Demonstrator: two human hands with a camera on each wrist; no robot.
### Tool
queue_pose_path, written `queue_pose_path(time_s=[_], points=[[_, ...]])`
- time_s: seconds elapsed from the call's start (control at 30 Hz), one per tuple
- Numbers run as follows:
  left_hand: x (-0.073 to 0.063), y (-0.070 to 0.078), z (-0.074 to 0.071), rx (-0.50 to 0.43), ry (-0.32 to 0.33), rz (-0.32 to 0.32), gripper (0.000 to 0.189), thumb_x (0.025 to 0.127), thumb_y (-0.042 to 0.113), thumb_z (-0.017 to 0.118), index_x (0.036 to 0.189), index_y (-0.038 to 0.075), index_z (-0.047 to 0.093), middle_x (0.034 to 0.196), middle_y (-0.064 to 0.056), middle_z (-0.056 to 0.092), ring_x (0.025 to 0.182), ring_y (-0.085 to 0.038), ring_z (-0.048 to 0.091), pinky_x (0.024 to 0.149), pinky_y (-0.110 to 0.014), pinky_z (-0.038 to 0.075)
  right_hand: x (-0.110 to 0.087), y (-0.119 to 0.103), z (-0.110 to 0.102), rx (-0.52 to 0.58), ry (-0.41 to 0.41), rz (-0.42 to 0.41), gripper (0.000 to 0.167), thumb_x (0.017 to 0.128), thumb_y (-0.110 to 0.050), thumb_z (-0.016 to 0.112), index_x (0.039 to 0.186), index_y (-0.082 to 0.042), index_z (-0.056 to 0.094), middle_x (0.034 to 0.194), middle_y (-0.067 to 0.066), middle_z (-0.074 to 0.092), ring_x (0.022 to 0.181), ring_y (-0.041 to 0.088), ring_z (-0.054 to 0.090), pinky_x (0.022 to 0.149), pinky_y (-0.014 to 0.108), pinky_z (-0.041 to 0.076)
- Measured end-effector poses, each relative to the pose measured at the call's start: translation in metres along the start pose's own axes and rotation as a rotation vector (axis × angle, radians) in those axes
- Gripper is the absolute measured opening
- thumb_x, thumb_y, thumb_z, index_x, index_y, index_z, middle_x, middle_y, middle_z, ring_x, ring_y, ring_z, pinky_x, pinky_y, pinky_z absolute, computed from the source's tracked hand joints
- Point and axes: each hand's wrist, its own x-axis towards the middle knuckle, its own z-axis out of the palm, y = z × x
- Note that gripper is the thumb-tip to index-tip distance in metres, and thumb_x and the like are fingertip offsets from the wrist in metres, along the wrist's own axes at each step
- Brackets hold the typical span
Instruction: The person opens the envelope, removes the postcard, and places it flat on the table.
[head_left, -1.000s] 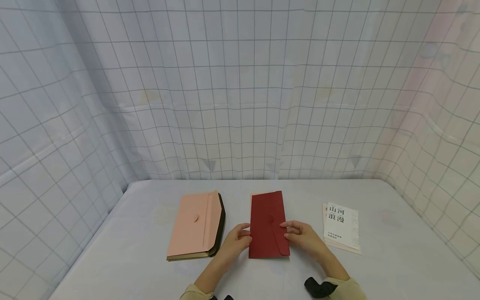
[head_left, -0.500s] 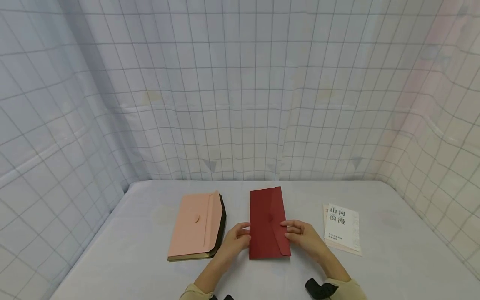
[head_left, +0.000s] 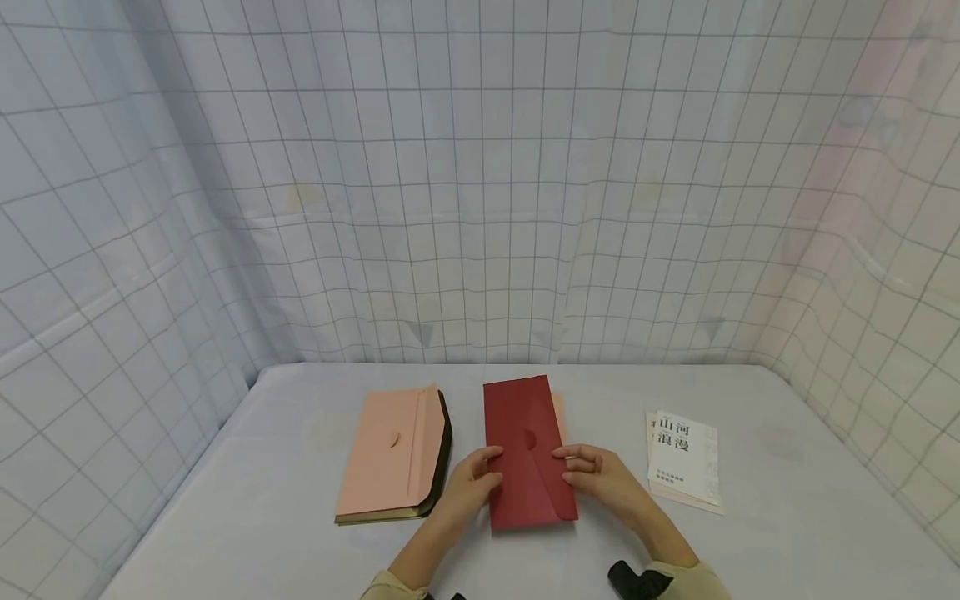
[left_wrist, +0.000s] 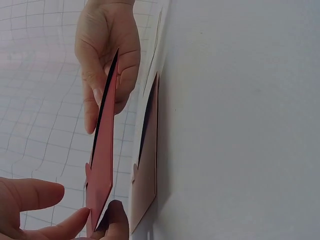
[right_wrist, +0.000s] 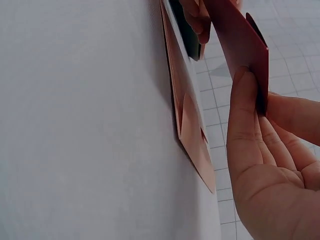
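Observation:
A red envelope (head_left: 525, 417) with a side flap is held between both hands, raised above the table. My left hand (head_left: 465, 492) pinches its left edge, thumb and fingers on opposite faces. On the other side, my right hand (head_left: 609, 487) pinches the right edge, as the right wrist view shows with its fingers (right_wrist: 245, 95) against one face. A pink envelope (left_wrist: 146, 187) lies on the table below, mostly hidden by the red one in the head view; its right strip shows there. In the left wrist view a gap separates the two envelopes.
At left lies a stack with a pink envelope (head_left: 382, 454) on top and dark and olive edges beneath. White cards (head_left: 684, 454) with black characters lie at right, over a pinkish sheet. A white gridded curtain (head_left: 480, 208) encloses the back and sides of the white table (head_left: 247, 517).
The red envelope first slid slightly away, covering the pink one's exposed edge, then came left and a little nearer with both hands. A strip of the pink envelope now shows on its right.

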Motion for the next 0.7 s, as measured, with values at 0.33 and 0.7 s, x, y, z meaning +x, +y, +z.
queue_pose_path(time_s=[0.33, 0.7], points=[[0.0001, 0.0017, -0.0001, -0.041, 0.051, 0.032, 0.041, 0.092, 0.004, 0.050, 0.132, -0.006, 0.045, 0.123, -0.023, 0.050, 0.092, -0.012, 0.049, 0.074, -0.021, 0.042, -0.0025, -0.0044, 0.0038, 0.005, -0.041, -0.014, 0.046, 0.088, -0.010, 0.061, 0.129, 0.008, 0.048, 0.110, 0.007, 0.067, 0.095, 0.001, 0.061, 0.080, 0.018, 0.052], [-0.0006, 0.0037, -0.0030, -0.162, 0.082, 0.016, 0.046, 0.088, 0.002, 0.058, 0.133, 0.000, 0.049, 0.129, -0.021, 0.057, 0.087, -0.003, 0.058, 0.071, -0.017, 0.048, -0.0021, -0.0071, 0.0049, 0.030, -0.082, -0.033, 0.047, 0.090, -0.011, 0.060, 0.131, 0.006, 0.045, 0.108, -0.002, 0.066, 0.096, 0.002, 0.060, 0.082, 0.020, 0.052]])
